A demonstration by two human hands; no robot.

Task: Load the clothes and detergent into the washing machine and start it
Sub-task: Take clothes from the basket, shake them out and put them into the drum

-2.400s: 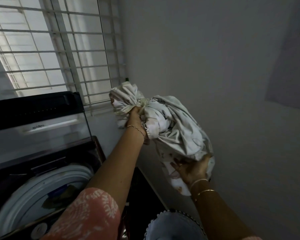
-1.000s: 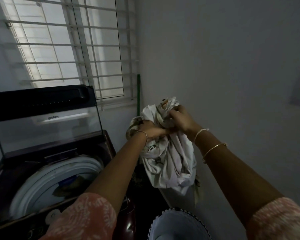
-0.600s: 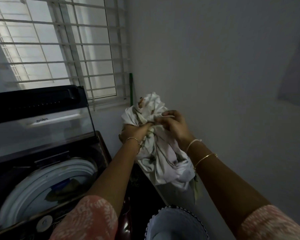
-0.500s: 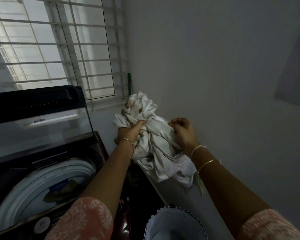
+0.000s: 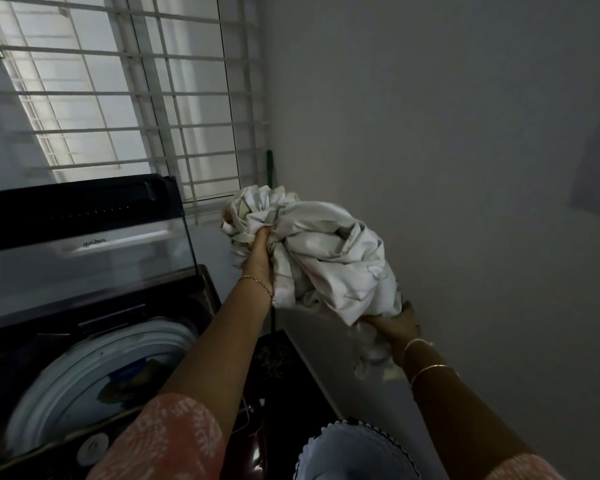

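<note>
A bunched white printed cloth (image 5: 329,258) hangs in the air to the right of the top-load washing machine (image 5: 94,344). My left hand (image 5: 262,258) grips its upper left part. My right hand (image 5: 394,323) holds its lower right end from beneath. The machine's glass lid (image 5: 84,244) stands up open. Clothes (image 5: 125,379) lie inside the white-rimmed drum. No detergent is in view.
A barred window (image 5: 136,98) fills the wall behind the machine. A plain white wall runs along the right. A white laundry basket (image 5: 354,452) sits at the bottom between my arms. A green stick (image 5: 270,164) stands in the corner.
My right hand has left the top of the cloth and dropped to its lower end. The bundle has spread wider and lifted toward the right.
</note>
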